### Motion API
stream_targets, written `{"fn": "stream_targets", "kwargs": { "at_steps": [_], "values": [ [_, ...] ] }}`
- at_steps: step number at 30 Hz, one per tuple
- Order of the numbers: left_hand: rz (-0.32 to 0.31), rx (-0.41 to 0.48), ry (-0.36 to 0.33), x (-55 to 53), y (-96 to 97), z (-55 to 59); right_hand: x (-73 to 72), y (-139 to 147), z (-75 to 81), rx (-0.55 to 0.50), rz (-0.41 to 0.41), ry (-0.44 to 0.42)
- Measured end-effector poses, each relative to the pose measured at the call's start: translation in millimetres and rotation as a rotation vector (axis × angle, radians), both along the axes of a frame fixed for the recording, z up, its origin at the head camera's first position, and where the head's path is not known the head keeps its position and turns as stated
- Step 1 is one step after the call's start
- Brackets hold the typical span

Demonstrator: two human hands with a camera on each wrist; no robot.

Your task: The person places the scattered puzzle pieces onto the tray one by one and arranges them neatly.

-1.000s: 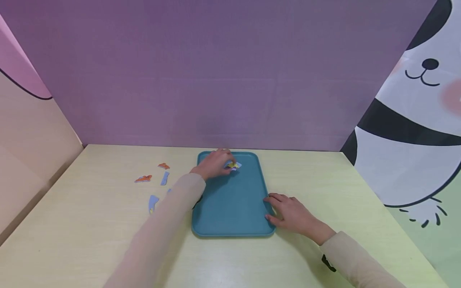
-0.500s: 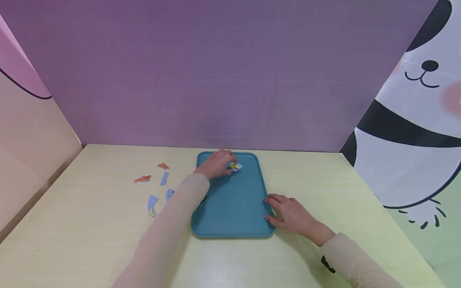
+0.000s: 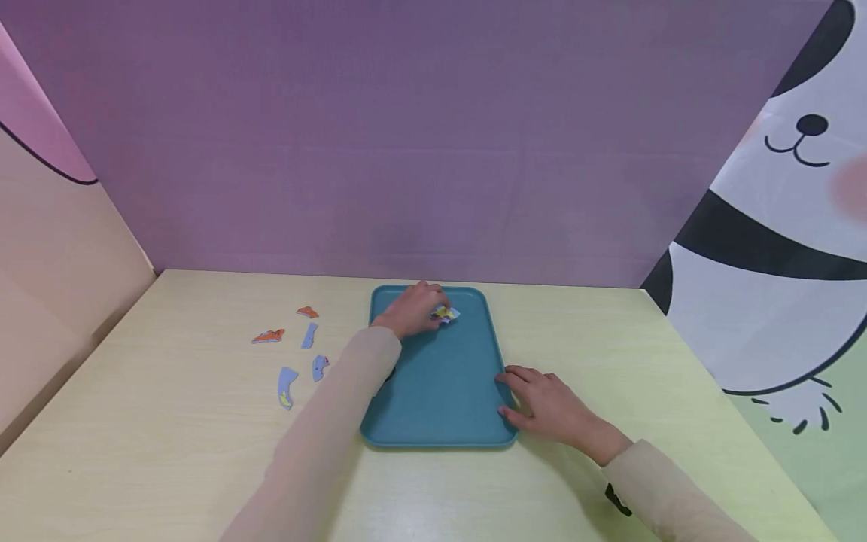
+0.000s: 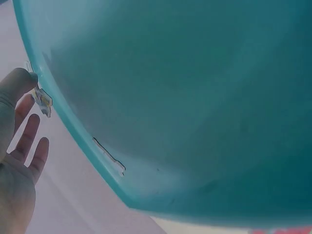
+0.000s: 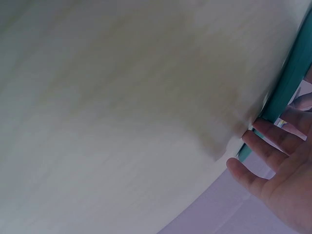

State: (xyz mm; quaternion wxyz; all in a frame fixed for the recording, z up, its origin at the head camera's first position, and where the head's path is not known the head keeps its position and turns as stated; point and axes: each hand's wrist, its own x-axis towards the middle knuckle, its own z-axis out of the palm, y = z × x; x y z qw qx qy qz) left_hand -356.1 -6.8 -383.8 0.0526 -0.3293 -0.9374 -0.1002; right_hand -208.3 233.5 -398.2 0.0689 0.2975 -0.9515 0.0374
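In the head view my left hand (image 3: 415,310) is over the far end of the teal tray (image 3: 440,391). It pinches a jigsaw piece (image 3: 447,314) with yellow, white and purple patches. Thumb and index finger hold that piece in the left wrist view, close to the tray's rim (image 4: 73,124), while the other fingers stay loose. A second thin piece (image 4: 109,157) lies inside the tray there; the head view does not show it clearly. My right hand (image 3: 545,403) rests on the tray's right edge, its fingers relaxed and touching the rim (image 5: 280,92).
Left of the tray, several pieces lie on the pale wooden table (image 3: 169,421): two orange ones, including a long piece (image 3: 269,336), and blue ones, including a curved piece (image 3: 287,388). A purple wall panel (image 3: 406,150) borders the table's far edge.
My left hand has shifted slightly right over the tray with the pinched piece. Its sleeve has uncovered a blue piece on the table. The right hand keeps its place.
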Motion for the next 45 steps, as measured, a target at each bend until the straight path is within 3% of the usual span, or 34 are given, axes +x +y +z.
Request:
{"fn": "stream_targets", "kwargs": {
  "at_steps": [16,34,39,45],
  "values": [
    [0.033,-0.003,0.003,0.2,5.3,-4.0,1.1,2,0.7,0.004,0.010,0.010],
    [0.062,-0.050,0.080,-1.6,4.0,-9.7,0.1,1,0.6,-0.001,0.018,-0.002],
    [0.074,-0.058,0.050,-2.8,-1.7,-6.6,0.1,1,0.3,-0.001,0.018,0.005],
    [0.055,-0.049,-0.013,-0.5,-8.2,4.5,-0.7,2,-1.0,0.006,0.014,0.011]
  ]
}}
